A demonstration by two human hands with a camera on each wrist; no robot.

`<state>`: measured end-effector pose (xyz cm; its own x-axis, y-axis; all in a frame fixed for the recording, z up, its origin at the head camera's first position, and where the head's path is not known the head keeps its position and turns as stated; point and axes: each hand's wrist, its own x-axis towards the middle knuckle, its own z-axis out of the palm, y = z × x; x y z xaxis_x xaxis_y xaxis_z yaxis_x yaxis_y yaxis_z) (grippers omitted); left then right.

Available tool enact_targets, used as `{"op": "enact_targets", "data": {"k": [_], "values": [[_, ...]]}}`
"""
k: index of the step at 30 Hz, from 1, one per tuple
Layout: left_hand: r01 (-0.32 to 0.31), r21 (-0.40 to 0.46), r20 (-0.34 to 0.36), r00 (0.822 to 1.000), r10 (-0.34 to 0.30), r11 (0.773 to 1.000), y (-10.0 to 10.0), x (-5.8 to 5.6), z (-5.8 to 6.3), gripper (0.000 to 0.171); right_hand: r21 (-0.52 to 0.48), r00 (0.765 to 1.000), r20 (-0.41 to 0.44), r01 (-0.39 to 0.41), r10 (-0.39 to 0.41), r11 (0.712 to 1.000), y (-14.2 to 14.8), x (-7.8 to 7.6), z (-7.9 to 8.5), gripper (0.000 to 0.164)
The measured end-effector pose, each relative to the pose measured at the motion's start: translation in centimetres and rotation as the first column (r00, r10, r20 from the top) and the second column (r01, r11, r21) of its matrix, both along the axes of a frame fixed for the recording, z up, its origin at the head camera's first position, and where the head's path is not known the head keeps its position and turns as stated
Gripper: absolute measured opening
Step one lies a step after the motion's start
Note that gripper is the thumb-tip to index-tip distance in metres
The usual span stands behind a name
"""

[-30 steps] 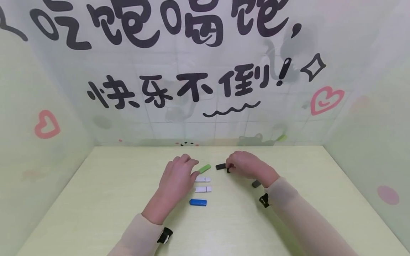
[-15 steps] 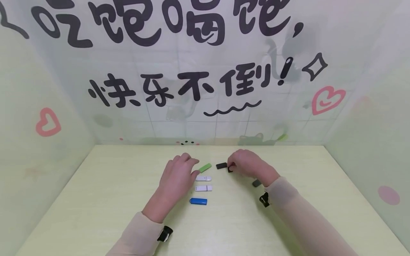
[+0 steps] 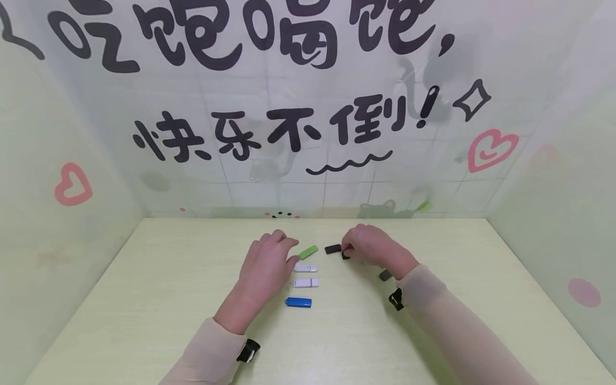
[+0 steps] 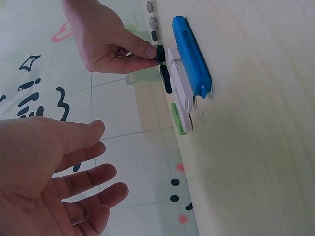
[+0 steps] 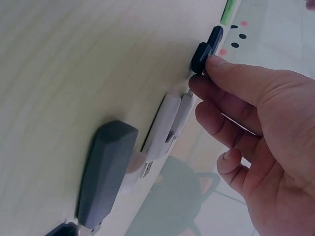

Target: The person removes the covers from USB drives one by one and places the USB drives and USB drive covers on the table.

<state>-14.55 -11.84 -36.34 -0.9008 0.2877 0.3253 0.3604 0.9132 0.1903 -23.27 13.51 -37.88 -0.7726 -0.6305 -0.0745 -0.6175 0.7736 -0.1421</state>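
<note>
My right hand pinches a small black USB stick between thumb and forefinger, low over the table. Just left of it lies another black USB stick. My left hand hovers with fingers loosely bent and nothing in them, as the left wrist view shows. Beside its thumb are a green USB stick and a white USB stick. A second white USB stick and a blue USB stick lie nearer me, forming a column.
A dark grey USB stick lies under my right wrist. White or pale sticks lie beyond it, partly hidden from the head view by the right hand. A printed sheet stands upright along the back edge of the pale table.
</note>
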Motion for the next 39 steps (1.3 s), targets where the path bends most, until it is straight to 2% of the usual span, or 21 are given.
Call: {"op": "enact_targets", "data": {"k": [11,23,28,39], "values": [[0.012,0.008,-0.004,1.0,-0.012,1.0,0.1,-0.1,0.0,0.03,-0.008,1.0,-0.02,0.02,-0.02,1.0,0.6,0.2,0.1,0.005],[0.009,0.016,-0.002,1.0,-0.009,1.0,0.2,-0.5,0.1,0.032,-0.096,0.996,-0.059,0.054,-0.06,0.994,1.8,1.8,1.0,0.017],[0.009,0.017,0.008,1.0,-0.009,1.0,0.5,-1.0,0.6,0.032,-0.139,0.991,-0.122,0.036,-0.053,0.99,2.3,2.9,1.4,0.02],[0.016,-0.006,0.093,0.996,-0.015,1.0,1.2,-2.7,1.1,0.038,-0.259,0.963,-0.263,-0.012,-0.058,0.966,3.5,5.2,1.9,0.024]]}}
